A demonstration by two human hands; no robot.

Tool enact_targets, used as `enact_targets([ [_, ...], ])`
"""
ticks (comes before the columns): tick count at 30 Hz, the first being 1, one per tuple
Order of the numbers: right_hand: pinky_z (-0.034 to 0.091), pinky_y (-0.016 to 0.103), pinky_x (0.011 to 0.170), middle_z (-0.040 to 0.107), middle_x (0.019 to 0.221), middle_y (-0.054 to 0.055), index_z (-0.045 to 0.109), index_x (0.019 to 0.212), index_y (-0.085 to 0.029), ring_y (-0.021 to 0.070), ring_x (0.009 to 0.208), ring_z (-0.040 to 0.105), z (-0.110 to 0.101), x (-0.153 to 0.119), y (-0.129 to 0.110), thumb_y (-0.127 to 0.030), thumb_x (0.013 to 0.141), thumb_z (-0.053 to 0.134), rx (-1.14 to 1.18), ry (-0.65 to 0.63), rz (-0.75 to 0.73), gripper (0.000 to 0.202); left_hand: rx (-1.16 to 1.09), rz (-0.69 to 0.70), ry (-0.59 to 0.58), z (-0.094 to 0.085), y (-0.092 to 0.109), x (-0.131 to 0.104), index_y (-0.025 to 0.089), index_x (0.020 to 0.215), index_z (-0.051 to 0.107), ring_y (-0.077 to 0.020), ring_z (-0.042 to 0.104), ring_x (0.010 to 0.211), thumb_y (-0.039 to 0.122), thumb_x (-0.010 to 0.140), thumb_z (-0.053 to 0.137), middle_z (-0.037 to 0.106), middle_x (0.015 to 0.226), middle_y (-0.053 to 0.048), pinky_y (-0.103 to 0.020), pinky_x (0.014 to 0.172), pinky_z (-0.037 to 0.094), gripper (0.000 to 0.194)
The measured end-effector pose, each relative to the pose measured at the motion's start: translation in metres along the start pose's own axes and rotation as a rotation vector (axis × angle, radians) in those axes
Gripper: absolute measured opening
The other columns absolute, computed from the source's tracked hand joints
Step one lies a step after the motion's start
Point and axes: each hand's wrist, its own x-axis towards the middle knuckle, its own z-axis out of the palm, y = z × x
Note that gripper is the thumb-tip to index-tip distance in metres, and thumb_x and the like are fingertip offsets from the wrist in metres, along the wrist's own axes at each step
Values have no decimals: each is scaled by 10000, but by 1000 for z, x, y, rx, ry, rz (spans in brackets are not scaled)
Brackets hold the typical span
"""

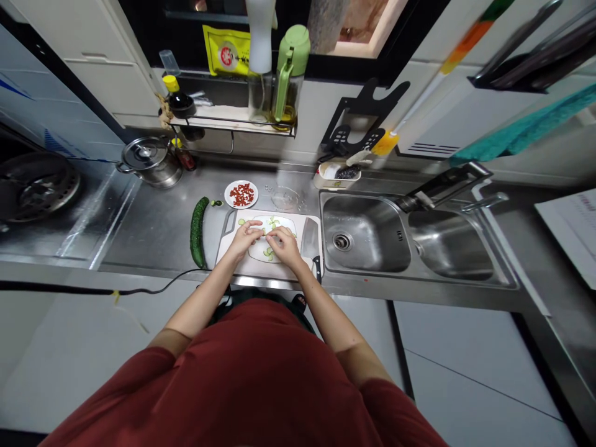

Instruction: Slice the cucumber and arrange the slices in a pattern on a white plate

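The left hand (245, 239) and the right hand (284, 246) meet at the fingertips, and both seem to pinch one small cucumber slice (264, 232). It is tiny here, so I can't tell just which fingers have it. The slice is held over a white plate (256, 251), where more pale green slices (269, 253) lie in little fans.

A slice like this should be very light, wet and slippery. It looks thin enough to bend, and a hard squeeze might tear it. The rim with the green skin is likely the best place to hold, with a soft pinch.

The plate sits on a cutting board (244, 267), with a knife (318, 268) at its right side. To the left, a whole cucumber (197, 233) lies on the metal tabletop (153, 230). It looks bumpy, stiff and heavier.

Up on the rack, a yellow packet (236, 52) has a round red badge and dark marks, too small to read. Far right, a white sheet (570, 226) has faint print I can't read either.
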Motion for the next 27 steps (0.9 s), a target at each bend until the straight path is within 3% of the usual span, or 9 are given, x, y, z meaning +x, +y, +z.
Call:
enact_targets([
  [15,416,286,785,639,818,22,638,789,-205,172,830,556,9,11,11,-298,881,548,78,-97,56,159,57,135,-98,-14,-2,13,158,1032,587,-103,604,694,259,641,747,638,685,30,-233,725,440,434],
  [27,414,231,684,649,773,7,661,782,-167,124,703,557,23,16,28,-287,830,570,194,-220,236,159,207,186,-195,-29,-14,32,154,1044,580,-102,594,700,265,687,723,626,722,22,-237,719,447,401],
])
